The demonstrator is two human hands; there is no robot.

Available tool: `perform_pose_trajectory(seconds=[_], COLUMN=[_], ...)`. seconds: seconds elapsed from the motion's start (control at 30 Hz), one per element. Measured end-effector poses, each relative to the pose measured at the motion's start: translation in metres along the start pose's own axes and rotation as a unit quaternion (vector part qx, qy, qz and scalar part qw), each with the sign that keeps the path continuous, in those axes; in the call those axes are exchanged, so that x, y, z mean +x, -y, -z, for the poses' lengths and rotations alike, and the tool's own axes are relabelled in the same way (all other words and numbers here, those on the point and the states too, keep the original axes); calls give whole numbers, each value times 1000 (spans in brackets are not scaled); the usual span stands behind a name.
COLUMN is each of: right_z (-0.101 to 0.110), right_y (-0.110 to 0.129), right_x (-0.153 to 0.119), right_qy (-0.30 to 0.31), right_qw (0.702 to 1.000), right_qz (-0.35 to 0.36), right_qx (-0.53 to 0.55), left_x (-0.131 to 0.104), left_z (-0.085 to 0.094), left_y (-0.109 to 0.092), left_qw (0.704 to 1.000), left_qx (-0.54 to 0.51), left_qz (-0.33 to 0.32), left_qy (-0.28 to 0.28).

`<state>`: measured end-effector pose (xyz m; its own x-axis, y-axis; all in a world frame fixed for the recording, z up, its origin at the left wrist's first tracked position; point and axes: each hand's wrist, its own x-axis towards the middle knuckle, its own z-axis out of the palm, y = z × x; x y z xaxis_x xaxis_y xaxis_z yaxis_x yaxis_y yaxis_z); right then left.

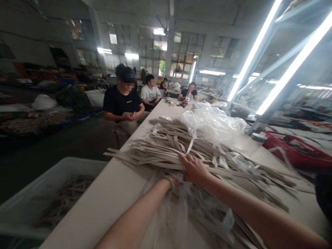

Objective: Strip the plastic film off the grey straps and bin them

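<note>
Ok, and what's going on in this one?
A person is working at a long table with both hands in a loose pile of flat grey-brown strips. The right hand lies on the strips; the left hand is partly hidden beside it, so its grip can't be made out. Crumpled clear plastic lies beyond the pile, and a co-worker in a black shirt sits across the table's left edge.

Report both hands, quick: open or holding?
Left hand: mostly hidden; cannot tell.
Right hand: over the flat strips, partly curled; grip cannot be told.
</note>
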<state>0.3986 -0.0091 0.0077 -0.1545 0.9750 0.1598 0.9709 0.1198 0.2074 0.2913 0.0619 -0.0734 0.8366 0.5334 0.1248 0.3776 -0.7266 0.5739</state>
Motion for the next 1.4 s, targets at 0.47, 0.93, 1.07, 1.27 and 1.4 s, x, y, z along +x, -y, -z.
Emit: perform_pose_trajectory(seconds=[0.47, 0.93, 1.07, 1.27, 1.4], right_z=[-18, -18, -24, -18, 11], right_y=[1, 3, 15, 1, -3], right_x=[-14, -107, -126, -131, -122], right_qy=[-55, -207, -152, -103, -70], right_qw=[998, 972, 982, 983, 994], right_qz=[-4, -97, -112, -151, -89], right_qx=[7, 51, 21, -24, 1], left_x=[-178, -297, -276, -279, -280], left_z=[152, 203, 161, 137, 139], left_y=[-1, 28, 24, 29, 23], left_qw=[969, 819, 898, 908, 897], left_qx=[-137, -374, -309, -334, -365], left_qz=[122, 326, 280, 231, 236], left_qy=[-168, -287, -144, -99, -79])
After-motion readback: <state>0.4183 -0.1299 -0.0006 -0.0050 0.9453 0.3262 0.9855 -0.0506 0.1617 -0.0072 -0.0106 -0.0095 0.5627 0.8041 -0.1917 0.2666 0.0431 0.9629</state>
